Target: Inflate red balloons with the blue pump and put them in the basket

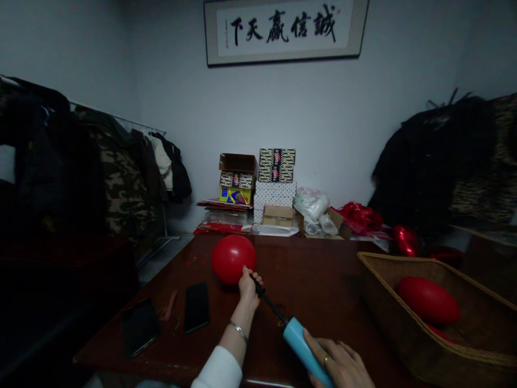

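red balloon (233,259) | inflated, rounded | over brown table (319,280) | light-blue pump (306,349) | tilted, black rod (274,308) extended toward balloon

A framed calligraphy panel (283,29) hangs at 12 o'clock, a rack of coats (125,183) stands at 9 and dark garments (420,167) bulk at 3, stacked boxes (275,195) rise near the centre — a pale plastic bag (312,202) just beside them, toward 3 — and one dark phone (196,306) lies at 7, a second phone (140,326) at 8.

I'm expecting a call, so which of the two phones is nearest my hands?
The phone on the right, between the pink strip and your left hand. The other phone lies farther left, beyond that strip.
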Demonstrator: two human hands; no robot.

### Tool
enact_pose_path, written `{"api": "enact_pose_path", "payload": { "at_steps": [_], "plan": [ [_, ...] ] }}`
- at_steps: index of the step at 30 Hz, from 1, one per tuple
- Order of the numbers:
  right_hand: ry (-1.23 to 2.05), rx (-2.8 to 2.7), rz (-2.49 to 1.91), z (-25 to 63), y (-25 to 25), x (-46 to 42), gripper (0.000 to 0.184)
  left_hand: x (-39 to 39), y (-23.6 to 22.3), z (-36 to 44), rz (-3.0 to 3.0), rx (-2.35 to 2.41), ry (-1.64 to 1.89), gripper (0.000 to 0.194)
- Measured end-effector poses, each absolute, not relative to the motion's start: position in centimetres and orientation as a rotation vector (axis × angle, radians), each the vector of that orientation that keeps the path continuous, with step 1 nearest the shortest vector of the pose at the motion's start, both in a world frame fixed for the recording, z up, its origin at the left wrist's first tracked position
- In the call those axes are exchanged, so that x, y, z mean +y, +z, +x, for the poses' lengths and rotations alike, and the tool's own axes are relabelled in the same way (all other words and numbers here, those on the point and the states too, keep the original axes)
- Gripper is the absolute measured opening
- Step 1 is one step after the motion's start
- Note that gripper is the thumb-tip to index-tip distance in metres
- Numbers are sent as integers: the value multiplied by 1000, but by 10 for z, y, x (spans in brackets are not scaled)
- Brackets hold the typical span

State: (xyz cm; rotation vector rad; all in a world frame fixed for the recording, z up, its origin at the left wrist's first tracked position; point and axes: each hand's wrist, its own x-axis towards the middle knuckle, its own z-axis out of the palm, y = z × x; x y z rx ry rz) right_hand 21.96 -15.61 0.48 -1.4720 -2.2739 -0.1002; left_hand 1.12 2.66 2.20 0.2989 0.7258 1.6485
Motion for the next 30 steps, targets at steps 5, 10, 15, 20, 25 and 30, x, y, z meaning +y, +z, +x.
{"api": "enact_pose_path", "payload": {
  "at_steps": [5, 10, 15, 20, 25, 30],
  "plan": [
    [-5, -2225, -1538, 188, 25, -144, 59, 18, 13, 26, 311, 746, 1609, 37],
    [45, -2181, -1665, 164, 39, -135, 57, 10, 12, 36, 317, 770, 1570, 39],
    [44, -2171, -1689, 159, 40, -134, 58, 11, 12, 34, 302, 783, 1560, 35],
    [62, -2172, -1712, 158, 41, -136, 58, 17, 8, 32, 312, 771, 1572, 34],
    [57, -2175, -1728, 157, 41, -138, 58, 20, 8, 30, 353, 758, 1592, 33],
    [89, -2180, -1707, 165, 35, -140, 59, 22, 13, 26, 348, 756, 1590, 34]
  ]
}}
